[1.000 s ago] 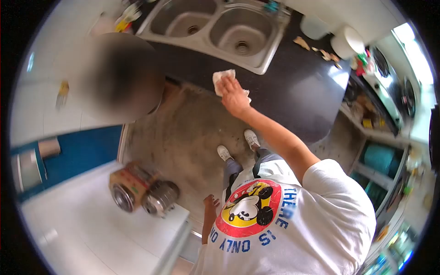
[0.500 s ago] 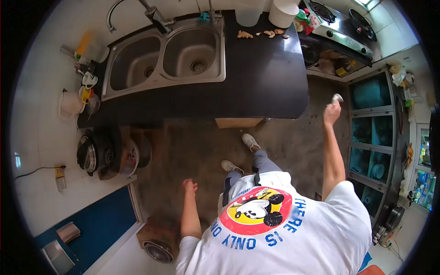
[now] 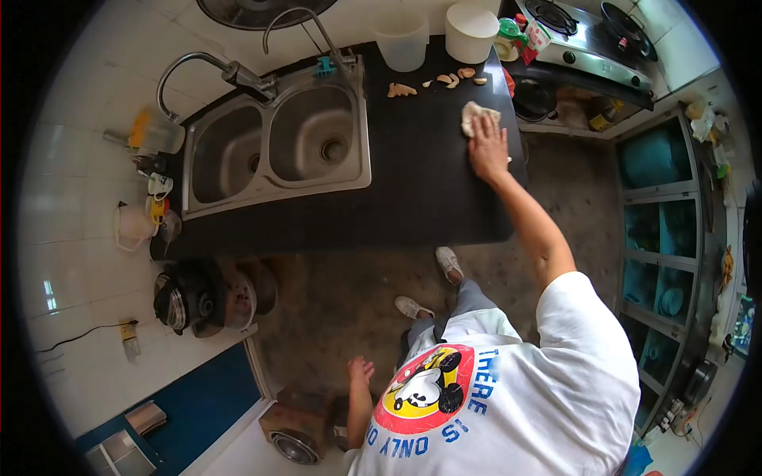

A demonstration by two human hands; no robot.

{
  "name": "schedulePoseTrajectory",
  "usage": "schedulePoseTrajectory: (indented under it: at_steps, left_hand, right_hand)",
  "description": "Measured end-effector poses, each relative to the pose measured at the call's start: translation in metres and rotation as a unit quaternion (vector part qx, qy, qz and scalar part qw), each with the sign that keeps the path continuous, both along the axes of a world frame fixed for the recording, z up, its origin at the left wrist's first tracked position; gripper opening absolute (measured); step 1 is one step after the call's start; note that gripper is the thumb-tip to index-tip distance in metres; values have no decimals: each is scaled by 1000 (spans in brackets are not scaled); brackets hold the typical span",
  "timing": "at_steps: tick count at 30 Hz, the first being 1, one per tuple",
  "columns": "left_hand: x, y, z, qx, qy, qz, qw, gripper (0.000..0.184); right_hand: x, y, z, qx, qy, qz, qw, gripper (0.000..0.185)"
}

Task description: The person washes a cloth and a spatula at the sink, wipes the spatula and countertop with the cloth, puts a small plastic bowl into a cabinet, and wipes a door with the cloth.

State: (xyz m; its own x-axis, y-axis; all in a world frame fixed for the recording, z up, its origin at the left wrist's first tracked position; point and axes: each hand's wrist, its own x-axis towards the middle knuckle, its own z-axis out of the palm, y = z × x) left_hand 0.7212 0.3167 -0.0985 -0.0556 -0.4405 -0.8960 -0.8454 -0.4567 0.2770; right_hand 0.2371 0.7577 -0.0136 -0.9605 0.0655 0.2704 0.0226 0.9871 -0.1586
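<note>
The right hand lies over a whitish cloth on the dark countertop, close to its right edge and a little toward the far side. Its fingers stretch forward across the cloth; from this angle I cannot tell whether they pinch it or only press on it. The left hand hangs low on the near side, well apart from the countertop, its fingers loosely bent and slightly apart. To the left of the cloth, a steel double sink is set into the countertop. Just beyond the cloth lie small pale pieces, with a knobbly tan piece to their left. Behind these stand a translucent container and, to its right, a white tub. A gas stove is at the far right.
</note>
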Motion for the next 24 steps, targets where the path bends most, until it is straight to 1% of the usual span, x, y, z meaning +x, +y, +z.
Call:
schedulePoseTrajectory:
  at_steps: [3, 4, 5, 6, 7, 8, 9, 10, 11, 12, 13, 15, 17, 18, 21, 23, 24]
  left_hand:
    - [2, 17, 1, 6, -12, 28, 1000, 41]
    - [3, 20, 3, 12, -8, 32, 999, 41]
    - [4, 22, 5, 18, -5, 36, 999, 41]
    - [4, 22, 7, 15, -2, 24, 1000, 40]
    - [0, 21, 6, 14, 5, 13, 1000, 40]
    - [-5, 23, 3, 14, 13, 2, 1000, 39]
    - [-10, 25, 4, 7, 4, -6, 1000, 37]
    - [-16, 25, 6, 1, -6, -16, 1000, 36]
    - [-26, 28, 6, -4, -13, -23, 1000, 35]
    - [-34, 29, 5, -18, -33, -24, 999, 31]
    - [-39, 27, 7, -19, -28, -32, 999, 31]
    - [-60, 21, 10, -25, -11, -50, 998, 29]
    - [-84, 22, 24, -41, 18, -77, 996, 28]
    - [-96, 25, 33, -47, 37, -82, 995, 28]
    - [-113, 37, 57, -60, 81, -85, 991, 26]
    - [-118, 45, 62, -65, 94, -85, 990, 24]
    - [-115, 49, 64, -65, 92, -86, 990, 23]
  right_hand:
    - [-35, 42, -13, -7, -14, -44, 999, 54]
    - [-43, 59, -14, -18, 14, -55, 998, 50]
    - [-63, 94, -44, 40, 102, -53, 993, 40]
    - [-70, 125, -37, -268, -108, -239, 927, 32]
    - [-53, 142, -19, -384, -39, -414, 824, 27]
    - [-39, 167, -16, -572, 7, -502, 648, 28]
    - [-26, 197, -46, -288, -8, -504, 815, 28]
    - [-4, 189, -26, -180, -13, -422, 889, 28]
    - [5, 195, -27, -167, -11, -366, 916, 29]
    - [8, 197, -27, -203, 8, -336, 920, 29]
    - [12, 191, -23, -239, 23, -308, 921, 29]
    - [2, 176, -21, -174, 137, -175, 959, 27]
    - [-29, 155, -13, -173, 197, -112, 958, 27]
    - [-44, 143, -4, -195, 224, -88, 951, 27]
    - [-98, 123, 18, -161, 287, -77, 941, 29]
    - [-127, 117, 13, -134, 254, -65, 956, 30]
    - [-137, 117, 0, -122, 144, -54, 980, 33]
